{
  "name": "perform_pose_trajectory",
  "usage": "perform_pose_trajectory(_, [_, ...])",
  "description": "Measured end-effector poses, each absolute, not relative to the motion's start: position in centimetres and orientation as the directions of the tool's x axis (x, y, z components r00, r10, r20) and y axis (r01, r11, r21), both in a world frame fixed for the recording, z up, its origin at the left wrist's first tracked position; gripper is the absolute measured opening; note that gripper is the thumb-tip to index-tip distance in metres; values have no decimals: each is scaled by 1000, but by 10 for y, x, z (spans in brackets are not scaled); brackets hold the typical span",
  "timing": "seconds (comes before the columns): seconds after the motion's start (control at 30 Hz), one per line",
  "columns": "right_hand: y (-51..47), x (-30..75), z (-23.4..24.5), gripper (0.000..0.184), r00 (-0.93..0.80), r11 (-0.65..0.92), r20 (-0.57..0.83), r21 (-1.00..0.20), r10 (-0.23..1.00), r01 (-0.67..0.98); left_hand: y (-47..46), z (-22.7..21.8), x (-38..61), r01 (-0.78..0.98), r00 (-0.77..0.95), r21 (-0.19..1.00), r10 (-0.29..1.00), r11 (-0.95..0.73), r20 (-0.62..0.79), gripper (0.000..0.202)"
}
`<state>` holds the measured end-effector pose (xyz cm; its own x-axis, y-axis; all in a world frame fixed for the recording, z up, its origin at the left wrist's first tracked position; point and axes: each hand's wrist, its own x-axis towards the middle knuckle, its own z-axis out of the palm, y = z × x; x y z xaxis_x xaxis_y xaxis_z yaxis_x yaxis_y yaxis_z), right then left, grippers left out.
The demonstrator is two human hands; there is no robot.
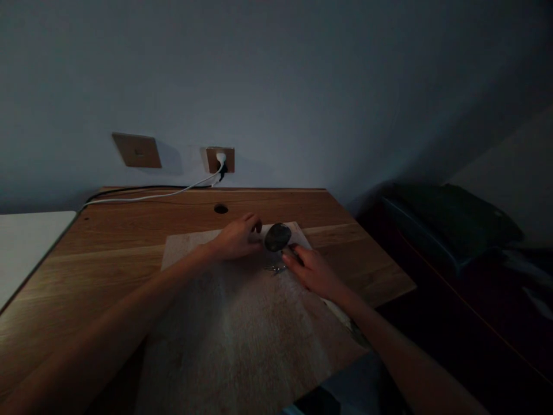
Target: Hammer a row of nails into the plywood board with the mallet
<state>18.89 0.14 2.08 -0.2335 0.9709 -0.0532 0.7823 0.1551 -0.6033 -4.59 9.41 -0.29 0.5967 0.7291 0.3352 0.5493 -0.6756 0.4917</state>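
A small dark round object lies near the far edge of a pale mat spread on a wooden desk. My left hand rests on the mat just left of it, fingers curled loosely and reaching toward its edge. My right hand lies below and right of it, fingertips close together beside the object. A small shiny metal piece sits on the mat between my hands. The dim light hides whether either hand actually grips anything.
A white cable runs along the desk's back edge to a wall socket. A cable hole sits in the desk. A dark bag lies on the right, a white surface on the left.
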Motion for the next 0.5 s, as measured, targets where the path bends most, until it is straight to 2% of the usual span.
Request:
perform_pose_trajectory(0.07, [-3, 194, 20, 24, -234, 131, -84, -629, 969, 766, 85, 10, -43, 538, 679, 413, 668, -735, 304, 12])
perform_pose_trajectory(0.17, [-7, 200, 17, 24, -227, 92, -125, -653, 966, 751, 68, 23, -35, 480, 799, 344, 564, -807, 209, 10])
perform_pose_trajectory(0.3, [-6, 205, 10, 26, -211, 92, -116, -633, 971, 769, 54, 19, -24, 424, 872, 242, 466, -873, 152, 7])
perform_pose_trajectory(0.4, [-4, 208, 4, 28, -211, 108, -88, -638, 974, 762, 53, 10, -20, 430, 875, 195, 460, -882, 153, 15])
perform_pose_trajectory(0.5, [-4, 210, 0, 29, -208, 77, -115, -675, 971, 734, 54, 5, -20, 465, 854, 205, 498, -861, 152, 25])
